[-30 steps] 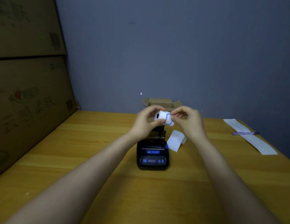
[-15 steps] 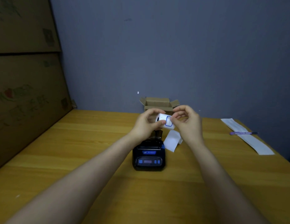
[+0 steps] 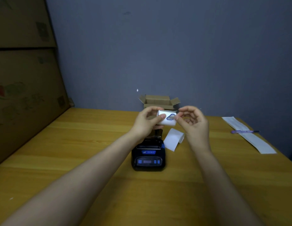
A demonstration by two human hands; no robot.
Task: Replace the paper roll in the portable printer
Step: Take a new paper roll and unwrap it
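Hovering above the open printer (image 3: 148, 158), paper roll (image 3: 166, 119) in left-hand (image 3: 146, 123) grip, right hand's (image 3: 193, 122) fingertips pinching its blue sticker (image 3: 171, 117)

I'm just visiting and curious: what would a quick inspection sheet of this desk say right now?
Surface: wooden table, bare in front.
Job's things: black printer, lid up at its back; new paper roll with a blue sticker, held above the printer; a loose roll lies right of the printer.
Clutter: open carton at the wall; paper strip with a purple pen across it, far right.
Hands: left hand grips the new roll; right hand has its fingers at the sticker.
Cables: nothing seen.
Surroundings: grey wall; big cardboard boxes at left.
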